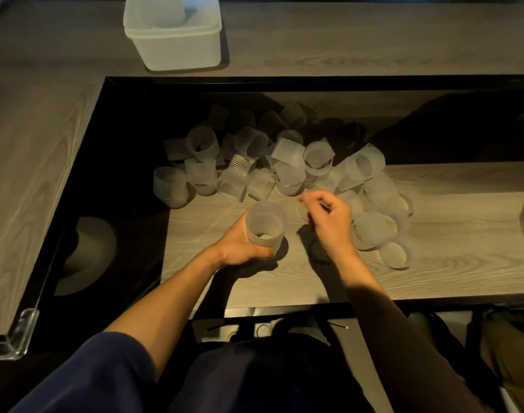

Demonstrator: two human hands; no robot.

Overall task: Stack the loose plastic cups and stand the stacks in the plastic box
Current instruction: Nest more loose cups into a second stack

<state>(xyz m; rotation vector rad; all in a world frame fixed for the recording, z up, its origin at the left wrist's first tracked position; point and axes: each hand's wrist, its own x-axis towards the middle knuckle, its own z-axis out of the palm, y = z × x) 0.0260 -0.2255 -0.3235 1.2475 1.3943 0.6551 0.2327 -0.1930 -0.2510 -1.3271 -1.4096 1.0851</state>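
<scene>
My left hand (240,248) grips a ribbed, frosted plastic cup (265,226) upright, just above the wooden surface. To its right, my right hand (329,225) has its fingers curled and pinches the rim of a faint translucent cup (304,210). Behind both hands lies a pile of several loose cups (287,162), most on their sides, running from the left round to the right of my right hand. The translucent plastic box (177,49) stands on the far tabletop at upper left, with a pale stack of cups (171,10) upright inside it.
The cups lie on a lower wooden shelf (433,263) bordered by a black frame (284,81). A higher wooden tabletop (31,159) runs along the left and back. A clear plastic corner guard (19,338) sits at the near left edge.
</scene>
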